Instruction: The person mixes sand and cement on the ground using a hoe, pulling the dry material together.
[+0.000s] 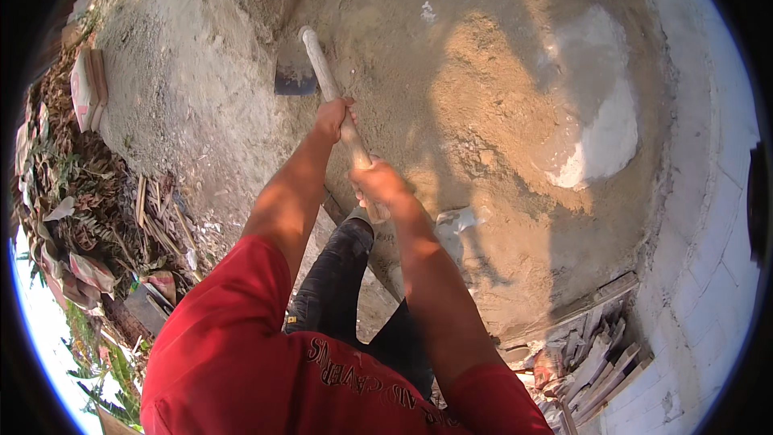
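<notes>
Both my hands are closed round the pale wooden handle of a hoe [320, 64], which slants from my body toward the far left. My left hand [332, 118] grips it higher up, closer to the metal head. Lower down, near the handle's end, my right hand [378, 180] is wrapped round it. The hoe's flat dark blade [295, 79] rests at or just over the grey sandy ground at the foot of a sand pile [193, 56]; contact is hard to tell. To the right lies a brown sand mound [491, 89] with whitish powder [608, 113] on it.
A pale block wall [700, 274] curves along the right side. Stacked sacks [87, 89] stand at the far left, above dry leaves and wood scraps [153, 209]. Wood pieces [600, 362] lie at the lower right. A plank edge [382, 278] runs by my legs.
</notes>
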Demonstrator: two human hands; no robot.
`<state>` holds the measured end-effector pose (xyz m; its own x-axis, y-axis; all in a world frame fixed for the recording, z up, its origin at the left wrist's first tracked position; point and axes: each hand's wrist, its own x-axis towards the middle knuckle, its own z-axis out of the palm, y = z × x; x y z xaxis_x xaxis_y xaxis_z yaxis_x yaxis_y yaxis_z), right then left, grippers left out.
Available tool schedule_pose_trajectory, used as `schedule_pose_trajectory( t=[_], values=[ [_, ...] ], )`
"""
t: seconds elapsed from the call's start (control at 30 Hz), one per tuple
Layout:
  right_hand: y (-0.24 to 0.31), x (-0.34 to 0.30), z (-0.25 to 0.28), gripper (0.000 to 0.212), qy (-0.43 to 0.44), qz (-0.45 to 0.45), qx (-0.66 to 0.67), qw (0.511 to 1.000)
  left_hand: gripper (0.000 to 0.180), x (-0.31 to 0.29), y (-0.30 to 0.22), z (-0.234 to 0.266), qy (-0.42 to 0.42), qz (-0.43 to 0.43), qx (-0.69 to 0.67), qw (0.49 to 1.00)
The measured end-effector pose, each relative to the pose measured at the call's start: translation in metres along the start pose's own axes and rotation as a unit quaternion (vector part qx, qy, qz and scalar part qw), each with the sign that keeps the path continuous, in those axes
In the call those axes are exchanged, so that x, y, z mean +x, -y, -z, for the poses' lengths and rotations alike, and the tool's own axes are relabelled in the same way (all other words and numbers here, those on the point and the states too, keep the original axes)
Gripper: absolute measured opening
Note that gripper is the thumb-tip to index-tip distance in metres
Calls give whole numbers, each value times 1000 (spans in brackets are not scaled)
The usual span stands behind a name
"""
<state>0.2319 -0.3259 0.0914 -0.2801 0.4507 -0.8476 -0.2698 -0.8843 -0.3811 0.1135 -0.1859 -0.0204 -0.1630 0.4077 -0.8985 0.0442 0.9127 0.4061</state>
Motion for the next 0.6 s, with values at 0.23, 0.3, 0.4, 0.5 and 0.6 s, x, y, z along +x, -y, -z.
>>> schedule_pose_trajectory(
  t=[0.23,0.3,0.4,0.5,0.6],
  values=[
    [-63,-53,102,33,-67,-67,-36,995,14,-26,115,-92,46,66,-50,995],
    [-65,-97,127,35,-88,-94,-127,983,11,-59,141,-124,21,78,-65,995],
    [-76,-173,182,33,-115,-42,-219,968,11,-150,147,-180,65,117,-125,983],
    [-66,-285,189,35,-126,-55,-295,946,11,-238,171,-196,105,116,-178,972],
    [-61,-416,166,31,-163,-100,-273,943,29,-378,168,-197,170,158,-200,952]
  ],
)
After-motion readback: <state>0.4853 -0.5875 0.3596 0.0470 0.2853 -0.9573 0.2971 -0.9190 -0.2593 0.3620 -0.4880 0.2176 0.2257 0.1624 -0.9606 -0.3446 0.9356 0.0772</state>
